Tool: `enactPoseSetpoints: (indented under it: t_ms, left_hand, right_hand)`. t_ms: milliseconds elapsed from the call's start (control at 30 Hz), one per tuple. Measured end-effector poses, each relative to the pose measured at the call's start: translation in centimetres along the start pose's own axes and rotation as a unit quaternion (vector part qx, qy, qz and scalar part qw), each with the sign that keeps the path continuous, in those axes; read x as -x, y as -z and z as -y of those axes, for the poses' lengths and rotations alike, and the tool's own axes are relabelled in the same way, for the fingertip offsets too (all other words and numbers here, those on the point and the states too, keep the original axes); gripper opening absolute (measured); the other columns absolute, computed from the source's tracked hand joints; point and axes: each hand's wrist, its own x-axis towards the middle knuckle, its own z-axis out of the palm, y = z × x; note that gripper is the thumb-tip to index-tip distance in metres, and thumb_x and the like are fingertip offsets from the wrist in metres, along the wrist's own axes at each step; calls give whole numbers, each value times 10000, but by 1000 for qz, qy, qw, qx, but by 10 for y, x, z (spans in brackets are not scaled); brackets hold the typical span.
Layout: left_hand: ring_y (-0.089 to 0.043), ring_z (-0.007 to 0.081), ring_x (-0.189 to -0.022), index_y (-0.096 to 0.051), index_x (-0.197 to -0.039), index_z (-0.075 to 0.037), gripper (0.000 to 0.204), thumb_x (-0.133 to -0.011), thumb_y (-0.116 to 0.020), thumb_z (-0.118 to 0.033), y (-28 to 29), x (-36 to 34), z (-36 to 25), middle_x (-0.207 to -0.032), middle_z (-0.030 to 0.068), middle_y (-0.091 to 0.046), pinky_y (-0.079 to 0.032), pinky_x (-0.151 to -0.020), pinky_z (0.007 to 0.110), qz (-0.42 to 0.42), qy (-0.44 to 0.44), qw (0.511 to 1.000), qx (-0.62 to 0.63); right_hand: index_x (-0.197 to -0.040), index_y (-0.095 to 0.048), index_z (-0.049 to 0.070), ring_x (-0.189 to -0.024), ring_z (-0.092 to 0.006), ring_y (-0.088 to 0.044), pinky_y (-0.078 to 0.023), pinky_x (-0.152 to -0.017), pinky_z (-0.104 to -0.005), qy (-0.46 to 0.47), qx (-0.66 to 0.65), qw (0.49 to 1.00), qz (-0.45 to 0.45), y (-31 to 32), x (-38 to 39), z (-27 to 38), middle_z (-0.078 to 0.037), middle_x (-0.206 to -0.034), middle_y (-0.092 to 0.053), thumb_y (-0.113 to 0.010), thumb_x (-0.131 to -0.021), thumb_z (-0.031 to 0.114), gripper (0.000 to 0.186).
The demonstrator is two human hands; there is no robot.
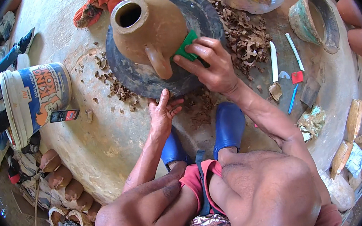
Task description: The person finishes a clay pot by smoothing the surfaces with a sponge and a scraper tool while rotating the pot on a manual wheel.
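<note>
A brown clay pot (146, 33) with an open neck and loop handles stands on a dark round turntable (126, 77). My right hand (211, 65) is shut on a green flat tool (186, 46), pressing it against the pot's right side beside the near handle. My left hand (163, 112) is at the turntable's near edge, thumb against the rim and fingers spread apart, holding nothing that I can see.
Clay shavings (245, 35) surround the turntable. White strips (273, 61), a red square (297, 77) and a blue stick (293, 99) lie right, near a worn basin (299, 21). A bucket (21, 107) and several small pots (74, 190) sit left; my blue clogs (227, 125) are below.
</note>
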Motion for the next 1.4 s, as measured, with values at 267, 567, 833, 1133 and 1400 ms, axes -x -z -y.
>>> enactPoseSetpoints:
  t_ms: [267, 567, 833, 1133, 1400]
  left_hand:
    - [-688, 253, -1115, -399, -1460, -196, 534, -1056, -651, -437, 21, -12, -14, -1321, 70, -622, -594, -798, 407, -67, -58, 996, -7]
    - [-625, 215, -1022, -327, -1538, -223, 672, -1026, -714, -423, 35, -38, -43, -1436, 48, -560, -486, -714, 386, -145, -81, 986, -5]
    - [-629, 168, -991, -411, -1432, -233, 560, -1014, -731, -424, 36, -34, -47, -1271, 5, -621, -482, -746, 358, -84, -96, 992, -9]
    - [-628, 177, -1023, -418, -1424, -252, 522, -1027, -712, -420, 47, -31, -48, -1293, -12, -618, -483, -783, 399, -68, -83, 994, -17]
    - [-668, 172, -1005, -413, -1459, -237, 487, -1064, -667, -365, 38, -27, -47, -1317, 3, -634, -529, -747, 350, -67, -90, 994, 10]
  right_hand:
    - [-1180, -815, 176, -1027, -290, -675, -611, -886, -412, -41, -6, 997, -67, 14, -27, -30, -58, -1108, -694, -773, -735, 91, 455]
    - [-1176, -800, 123, -1080, -325, -703, -620, -933, -429, -86, -75, 991, -70, 0, -8, -24, -91, -1170, -718, -698, -779, -2, 428]
    - [-1170, -789, 92, -1110, -325, -715, -610, -943, -443, -159, -65, 983, -64, 3, -5, -37, -120, -1187, -749, -706, -699, -45, 498]
    - [-1131, -778, 45, -991, -373, -740, -607, -864, -435, -310, -151, 935, -89, -29, -20, -25, -169, -1097, -754, -631, -863, -83, 331]
    - [-1112, -794, 47, -958, -338, -750, -619, -818, -414, -306, -145, 937, -91, 0, -7, 10, -141, -1096, -762, -697, -836, -70, 315]
